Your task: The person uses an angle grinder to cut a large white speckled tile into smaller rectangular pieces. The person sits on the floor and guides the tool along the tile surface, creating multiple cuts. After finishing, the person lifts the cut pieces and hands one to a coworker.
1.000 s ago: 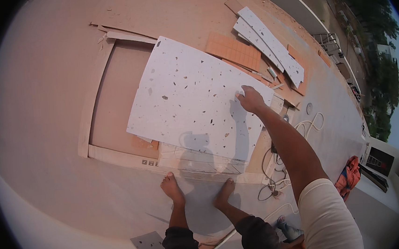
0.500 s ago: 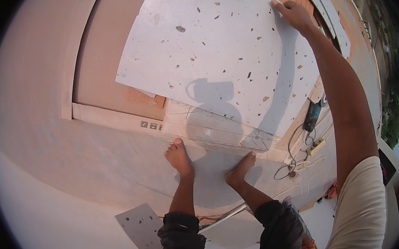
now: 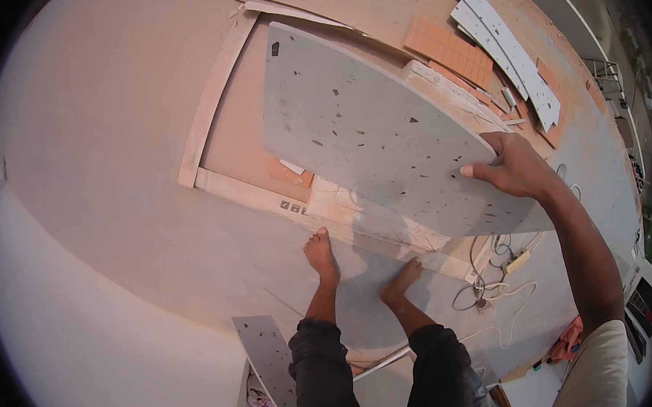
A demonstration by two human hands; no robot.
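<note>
A large grey-white tile [image 3: 366,131] with dark stone-like flecks is tilted up on edge before me. My right hand [image 3: 514,166] grips its upper right edge, with the thumb on the near face and the fingers over the edge, partly hidden behind it. Under and behind the slab lies a shallow flat packing crate [image 3: 208,121] with pale wooden edging and a brown bottom. The tile's raised face hides much of that crate. My left hand does not show in the head view.
Narrow flecked strips [image 3: 513,51] and orange boards [image 3: 448,48] lie at the far right. A yellow power strip [image 3: 516,262] and tangled cables [image 3: 480,287] are on the floor by my right foot [image 3: 402,280]. Another flecked tile piece [image 3: 265,354] leans at the lower left.
The tile has gone from lying nearly flat to standing steeply, its near face now in shade. My right hand, still on its edge, has come nearer to me.
</note>
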